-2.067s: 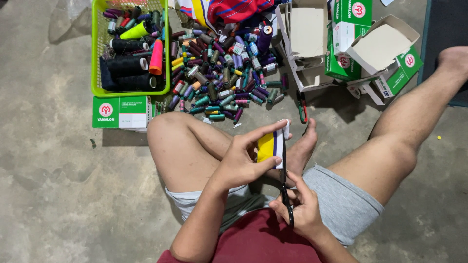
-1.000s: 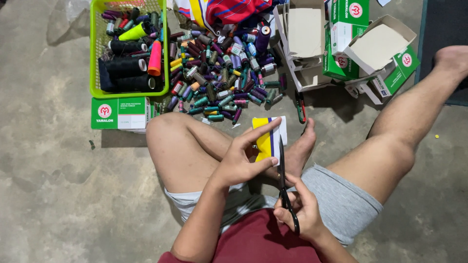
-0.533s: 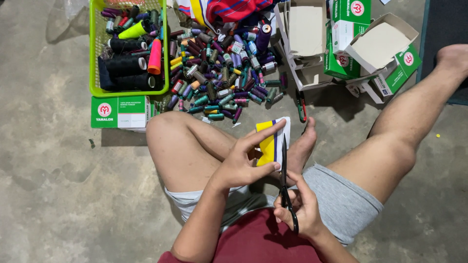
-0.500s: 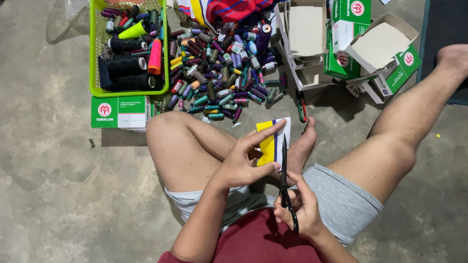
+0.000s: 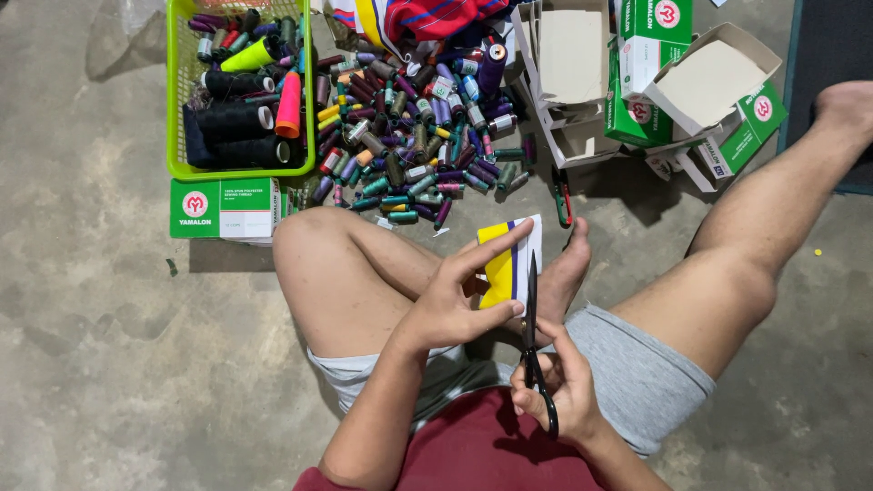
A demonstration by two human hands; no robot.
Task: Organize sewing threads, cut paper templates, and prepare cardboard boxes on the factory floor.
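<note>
so the left hand is pinching a small card, yellow with a blue stripe and a white edge, held over the lap just beside the bare foot; right hand is curled through the handles of black scissors, blades pointing up right against the card's edge; cannot tell if the blades are parted; packaging wise, a flat green and white box with a round red mark lies on the floor under the near edge of the lime green basket holding big spools; more green and white cartons sit opened toward the far right, plain cardboard flaps up; between basket and cartons a heap of small thread spools in mixed colours spreads on the floor, striped red cloth at its far edge; floor is bare grey concrete, blotchy; a dark mat at the far right corner
</note>
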